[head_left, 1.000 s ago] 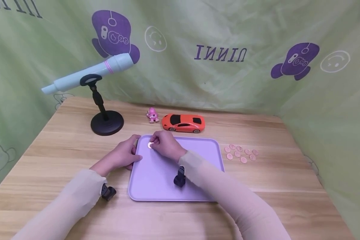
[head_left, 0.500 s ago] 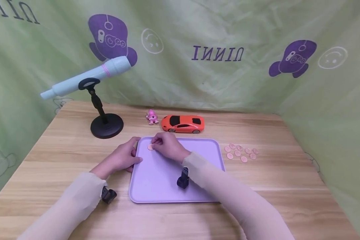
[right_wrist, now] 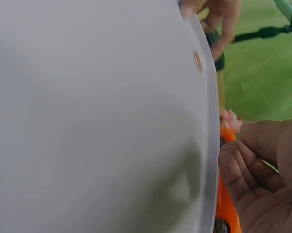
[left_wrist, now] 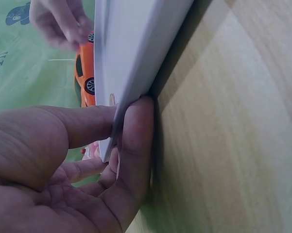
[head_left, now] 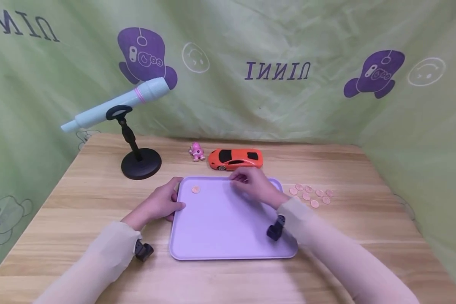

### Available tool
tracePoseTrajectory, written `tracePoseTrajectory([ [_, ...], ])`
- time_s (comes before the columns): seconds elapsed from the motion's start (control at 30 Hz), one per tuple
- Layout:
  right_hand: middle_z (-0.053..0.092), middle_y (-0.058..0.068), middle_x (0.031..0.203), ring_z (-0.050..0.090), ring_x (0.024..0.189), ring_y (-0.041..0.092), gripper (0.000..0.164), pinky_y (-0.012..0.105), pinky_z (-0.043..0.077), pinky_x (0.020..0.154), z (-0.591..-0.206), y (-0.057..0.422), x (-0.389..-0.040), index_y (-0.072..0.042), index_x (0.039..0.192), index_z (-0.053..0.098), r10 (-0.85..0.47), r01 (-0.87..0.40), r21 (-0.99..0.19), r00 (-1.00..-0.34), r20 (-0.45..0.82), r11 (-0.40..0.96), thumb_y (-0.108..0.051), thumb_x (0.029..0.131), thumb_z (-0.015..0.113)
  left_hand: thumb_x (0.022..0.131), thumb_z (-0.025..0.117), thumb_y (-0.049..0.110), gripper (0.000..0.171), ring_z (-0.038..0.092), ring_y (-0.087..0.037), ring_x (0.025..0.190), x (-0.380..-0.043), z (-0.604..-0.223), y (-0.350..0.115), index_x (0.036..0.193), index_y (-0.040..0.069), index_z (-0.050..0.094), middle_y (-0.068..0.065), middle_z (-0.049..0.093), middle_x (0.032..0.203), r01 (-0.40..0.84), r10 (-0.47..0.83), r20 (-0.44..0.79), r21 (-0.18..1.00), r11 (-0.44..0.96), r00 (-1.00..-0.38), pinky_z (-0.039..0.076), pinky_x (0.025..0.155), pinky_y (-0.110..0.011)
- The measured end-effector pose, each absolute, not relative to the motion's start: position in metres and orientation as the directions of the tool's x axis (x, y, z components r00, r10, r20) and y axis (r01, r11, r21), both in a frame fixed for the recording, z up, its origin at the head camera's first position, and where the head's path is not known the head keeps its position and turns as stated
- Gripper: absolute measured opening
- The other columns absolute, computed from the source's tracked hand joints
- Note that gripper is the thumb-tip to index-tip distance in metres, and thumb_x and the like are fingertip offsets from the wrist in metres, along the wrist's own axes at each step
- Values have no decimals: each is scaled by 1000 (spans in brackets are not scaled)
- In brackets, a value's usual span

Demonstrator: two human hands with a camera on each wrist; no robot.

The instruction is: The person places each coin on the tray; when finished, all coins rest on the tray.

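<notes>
My left hand (head_left: 162, 200) pinches the left edge of a purple tray (head_left: 232, 236). In the left wrist view, the thumb (left_wrist: 90, 125) lies over the rim and a finger sits underneath. One copper-coloured coin (head_left: 195, 189) lies flat in the tray's far left corner, close to that hand. My right hand (head_left: 255, 185) is over the far part of the tray with loosely bent fingers. Nothing shows between those fingers in the right wrist view. Several similar coins (head_left: 314, 204) lie on the table just right of the tray, one partly hidden by the right sleeve.
Behind the tray stand an orange toy car (head_left: 235, 159) and a small pink figurine (head_left: 196, 151). A light blue microphone (head_left: 118, 105) rests on a black stand (head_left: 141, 164) at the back left. A green printed curtain (head_left: 228, 105) hangs behind the wooden table (head_left: 99, 190).
My right hand has let go of the coin in the tray's far left corner and moved right. The left hand keeps its grip on the tray. The head view has shifted slightly.
</notes>
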State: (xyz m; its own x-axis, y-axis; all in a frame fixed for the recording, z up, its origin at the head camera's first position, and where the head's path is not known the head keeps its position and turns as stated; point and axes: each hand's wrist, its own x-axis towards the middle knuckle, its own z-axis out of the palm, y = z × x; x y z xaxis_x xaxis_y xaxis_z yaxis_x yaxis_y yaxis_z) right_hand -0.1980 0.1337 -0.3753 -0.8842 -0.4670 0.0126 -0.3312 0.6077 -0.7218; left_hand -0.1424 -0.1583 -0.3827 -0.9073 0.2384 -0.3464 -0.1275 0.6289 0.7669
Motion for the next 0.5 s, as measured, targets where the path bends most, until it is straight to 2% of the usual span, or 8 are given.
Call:
tracePoseTrajectory([
  [0.2, 75, 19, 112, 72, 101, 29, 21, 45, 65, 94, -367, 196, -195, 4, 117, 72, -395, -339, -691, -915, 84, 639, 0, 96, 70, 98, 68, 0, 80, 66, -21, 74, -140, -385, -157, 163, 2, 22, -21, 59, 101, -129, 219, -339, 759, 638, -915, 64, 56, -32],
  [0.33, 74, 24, 108, 72, 99, 34, 21, 49, 65, 93, -371, 238, -193, 9, 116, 70, -342, -354, -648, -928, 151, 675, 4, 96, 68, 97, 68, 0, 80, 66, -21, 73, -140, -386, -158, 163, 2, 22, -21, 60, 101, -126, 215, -335, 756, 642, -917, 64, 55, -32],
  [0.4, 74, 25, 105, 72, 97, 36, 20, 47, 65, 90, -374, 259, -190, 11, 114, 69, -310, -354, -618, -933, 183, 702, 6, 95, 68, 97, 68, 0, 80, 66, -21, 73, -141, -387, -158, 163, 2, 22, -20, 60, 100, -123, 221, -335, 758, 640, -916, 64, 55, -32],
  [0.5, 73, 27, 102, 71, 94, 37, 21, 33, 65, 84, -377, 290, -185, 13, 113, 68, -275, -343, -575, -939, 205, 743, 9, 92, 68, 98, 68, 0, 80, 67, -21, 73, -141, -388, -158, 163, 3, 22, -21, 60, 101, -125, 227, -338, 764, 633, -913, 65, 56, -33],
])
